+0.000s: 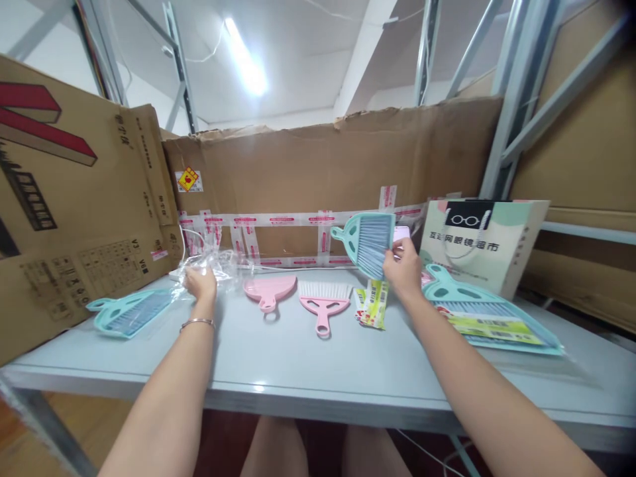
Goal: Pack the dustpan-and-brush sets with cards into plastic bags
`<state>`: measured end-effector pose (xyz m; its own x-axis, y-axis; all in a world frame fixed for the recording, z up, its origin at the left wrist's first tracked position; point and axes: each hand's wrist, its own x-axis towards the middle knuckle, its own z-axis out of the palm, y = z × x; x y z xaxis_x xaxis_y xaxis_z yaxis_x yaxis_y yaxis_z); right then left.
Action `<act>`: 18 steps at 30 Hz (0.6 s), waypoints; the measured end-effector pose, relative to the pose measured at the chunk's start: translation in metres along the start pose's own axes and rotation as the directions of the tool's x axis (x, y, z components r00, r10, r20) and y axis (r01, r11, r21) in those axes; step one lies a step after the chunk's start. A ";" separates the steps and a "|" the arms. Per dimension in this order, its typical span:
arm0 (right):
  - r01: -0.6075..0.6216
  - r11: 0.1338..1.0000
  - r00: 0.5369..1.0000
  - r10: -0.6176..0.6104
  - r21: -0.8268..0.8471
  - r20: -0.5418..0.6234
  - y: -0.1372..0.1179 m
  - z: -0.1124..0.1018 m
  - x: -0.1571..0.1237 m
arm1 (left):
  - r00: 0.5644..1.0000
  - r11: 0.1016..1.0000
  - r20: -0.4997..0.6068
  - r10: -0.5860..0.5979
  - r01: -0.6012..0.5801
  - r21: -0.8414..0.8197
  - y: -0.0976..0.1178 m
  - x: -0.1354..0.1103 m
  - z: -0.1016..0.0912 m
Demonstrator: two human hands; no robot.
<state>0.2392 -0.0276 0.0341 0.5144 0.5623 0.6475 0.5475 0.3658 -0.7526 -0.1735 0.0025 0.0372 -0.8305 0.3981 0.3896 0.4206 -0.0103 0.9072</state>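
Note:
My right hand [403, 268] grips the bristle-side edge of a teal dustpan-and-brush set [370, 242], lifted above the table with its handle pointing left. Crumpled clear plastic bags [226, 265] lie at the back left, and my left hand [201, 281] is closed on them; its fingertips are partly hidden. Left of that hand rests another teal dustpan with a brush [132, 311]. Between my hands lie a pink dustpan [268, 291] and a pink brush with white bristles [324, 306]. Yellow-green printed labels [373, 305] are below the lifted set.
At the right, a larger teal dustpan set [489, 315] carries a green label, in front of a paper gift bag [481, 245]. A phone [401, 232] leans behind my right hand. Cardboard boxes [322, 165] wall the back, and a big carton [84, 199] stands left.

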 end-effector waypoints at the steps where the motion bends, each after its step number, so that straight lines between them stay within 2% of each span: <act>1: -0.050 0.997 0.998 0.053 0.066 -0.042 -0.001 0.000 0.002 | 0.998 0.999 -0.051 0.037 -0.035 0.039 0.000 -0.003 0.000; 3: -0.195 0.939 0.970 0.228 0.284 -0.090 -0.003 -0.002 0.008 | 0.970 0.974 -0.115 0.216 -0.206 0.095 0.008 -0.013 0.002; 4: -0.267 0.870 0.945 0.320 0.414 -0.063 -0.004 -0.002 0.010 | 0.941 0.944 -0.094 0.326 -0.319 0.080 0.016 -0.021 0.004; 5: -0.331 0.780 0.922 0.386 0.530 0.008 -0.006 -0.003 0.012 | 0.911 0.911 -0.028 0.412 -0.412 0.007 0.025 -0.030 0.007; 6: -0.389 0.689 0.905 0.410 0.611 0.114 -0.009 -0.003 0.012 | 0.888 0.888 0.081 0.453 -0.441 -0.134 0.035 -0.040 0.009; 7: -0.444 0.617 0.889 0.392 0.650 0.236 -0.012 -0.004 0.011 | 0.859 0.877 0.248 0.448 -0.369 -0.307 0.046 -0.052 0.011; 8: -0.496 0.572 0.868 0.350 0.653 0.352 -0.016 -0.003 0.008 | 0.776 0.864 0.456 0.436 -0.219 -0.454 0.055 -0.065 0.012; 9: -0.547 0.549 0.835 0.304 0.632 0.458 -0.020 -0.002 0.003 | 0.622 0.841 0.645 0.445 -0.043 -0.539 0.063 -0.077 0.012; 10: -0.599 0.537 0.789 0.268 0.594 0.553 -0.024 0.000 -0.003 | 0.464 0.810 0.749 0.473 0.106 -0.577 0.069 -0.089 0.010; 11: -0.646 0.533 0.734 0.240 0.546 0.635 -0.029 0.002 -0.009 | 0.350 0.770 0.783 0.515 0.214 -0.602 0.074 -0.099 0.008; 12: -0.686 0.533 0.677 0.217 0.496 0.703 -0.032 0.005 -0.016 | 0.288 0.724 0.777 0.559 0.286 -0.627 0.077 -0.106 0.005; 13: -0.715 0.539 0.620 0.197 0.445 0.759 -0.036 0.008 -0.023 | 0.273 0.679 0.754 0.597 0.329 -0.656 0.079 -0.112 0.001; 14: -0.732 0.554 0.572 0.181 0.397 0.800 -0.039 0.010 -0.028 | 0.287 0.642 0.729 0.622 0.347 -0.684 0.080 -0.114 -0.003; 15: -0.728 0.579 0.552 0.179 0.366 0.814 -0.041 0.013 -0.032 | 0.313 0.618 0.708 0.633 0.347 -0.706 0.081 -0.115 -0.007; 16: -0.696 0.615 0.585 0.187 0.370 0.789 -0.044 0.015 -0.035 | 0.340 0.609 0.695 0.633 0.335 -0.719 0.081 -0.114 -0.009; 17: -0.622 0.670 0.670 0.190 0.404 0.717 -0.047 0.016 -0.037 | 0.362 0.611 0.688 0.629 0.317 -0.726 0.081 -0.113 -0.012; 18: -0.498 0.747 0.781 0.164 0.441 0.603 -0.051 0.017 -0.038 | 0.377 0.617 0.683 0.626 0.297 -0.729 0.082 -0.111 -0.013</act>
<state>0.1804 -0.0546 0.0459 0.0937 0.9462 0.3096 -0.1378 0.3203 -0.9373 -0.0515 -0.0545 0.0700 0.1997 0.7698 0.6063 -0.2532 -0.5572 0.7909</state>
